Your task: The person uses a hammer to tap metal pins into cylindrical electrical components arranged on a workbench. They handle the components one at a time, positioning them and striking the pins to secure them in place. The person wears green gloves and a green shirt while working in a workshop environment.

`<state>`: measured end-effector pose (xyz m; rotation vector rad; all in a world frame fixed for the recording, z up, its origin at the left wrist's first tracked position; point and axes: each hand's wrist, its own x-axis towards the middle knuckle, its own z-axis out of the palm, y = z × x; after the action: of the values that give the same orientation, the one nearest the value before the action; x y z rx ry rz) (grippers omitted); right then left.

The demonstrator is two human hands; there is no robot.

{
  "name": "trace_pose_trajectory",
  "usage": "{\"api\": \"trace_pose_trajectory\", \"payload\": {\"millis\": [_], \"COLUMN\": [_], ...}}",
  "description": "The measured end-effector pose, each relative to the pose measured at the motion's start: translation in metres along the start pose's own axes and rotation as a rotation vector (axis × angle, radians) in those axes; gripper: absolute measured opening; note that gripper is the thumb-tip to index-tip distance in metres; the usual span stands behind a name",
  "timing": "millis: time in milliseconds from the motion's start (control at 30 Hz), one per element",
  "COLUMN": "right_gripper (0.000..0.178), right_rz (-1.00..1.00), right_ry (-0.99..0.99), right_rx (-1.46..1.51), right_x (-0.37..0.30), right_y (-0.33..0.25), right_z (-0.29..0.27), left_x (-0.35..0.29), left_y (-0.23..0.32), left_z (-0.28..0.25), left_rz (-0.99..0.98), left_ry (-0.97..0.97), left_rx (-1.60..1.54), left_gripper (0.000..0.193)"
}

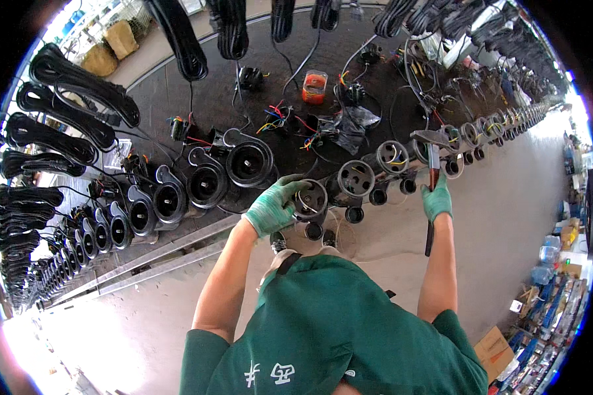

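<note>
My left hand (273, 206), in a green knit glove, has its fingers on the rim of a round black housing (311, 199) at the bench's near edge. Its open top shows a disc with holes and a short side tube below. My right hand (436, 199), gloved alike, is closed round the handle of a hammer (433, 161). The hammer's metal head is up over the row of housings and the handle's dark end sticks out below the hand. Just right of the left hand stands another open housing (356, 179). To its left sits a black housing with a hooked bracket (249, 162).
More housings line the curved bench edge both ways. Coiled black cables (176, 36) hang around the far side and left. Wired connector parts, an orange-red object (314, 87) and a crumpled plastic bag (356, 128) lie on the dark bench top (158, 99). Crowded shelves (553, 316) stand at right.
</note>
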<state>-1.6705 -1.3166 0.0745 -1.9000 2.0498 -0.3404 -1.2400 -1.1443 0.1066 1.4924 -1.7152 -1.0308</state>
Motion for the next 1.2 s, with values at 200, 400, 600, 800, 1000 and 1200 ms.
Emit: {"api": "trace_pose_trajectory", "payload": {"millis": [200,400,600,800,1000,1200], "right_gripper": [0.040,0.038,0.031,0.039,0.035,0.034], "right_rz": [-0.093,-0.005,-0.027,0.063,0.119,0.124], "right_ry": [0.092,-0.337,-0.497,-0.604,-0.573,-0.577], "right_rx": [0.234,1.100,0.445,0.572,0.636,0.585], "right_x": [-0.002,-0.079,-0.119,-0.157,-0.168,-0.178], "right_y": [0.012,-0.032,-0.097,-0.111,-0.117,-0.127], "right_z": [-0.009,-0.060,-0.069,-0.038,-0.034,-0.035], "left_x": [0.013,0.022,0.035,0.036,0.045,0.063], "left_y": [0.007,0.000,-0.007,-0.003,-0.008,-0.013], "left_z": [-0.011,-0.011,-0.023,-0.035,-0.038,-0.046], "left_rz": [-0.059,0.004,0.060,0.079,0.151,0.174], "left_ry": [-0.128,-0.213,-0.307,-0.428,-0.489,-0.506], "left_rx": [0.091,0.223,0.257,0.273,0.265,0.188], "left_gripper": [0.050,0.036,0.034,0.039,0.045,0.029]}}
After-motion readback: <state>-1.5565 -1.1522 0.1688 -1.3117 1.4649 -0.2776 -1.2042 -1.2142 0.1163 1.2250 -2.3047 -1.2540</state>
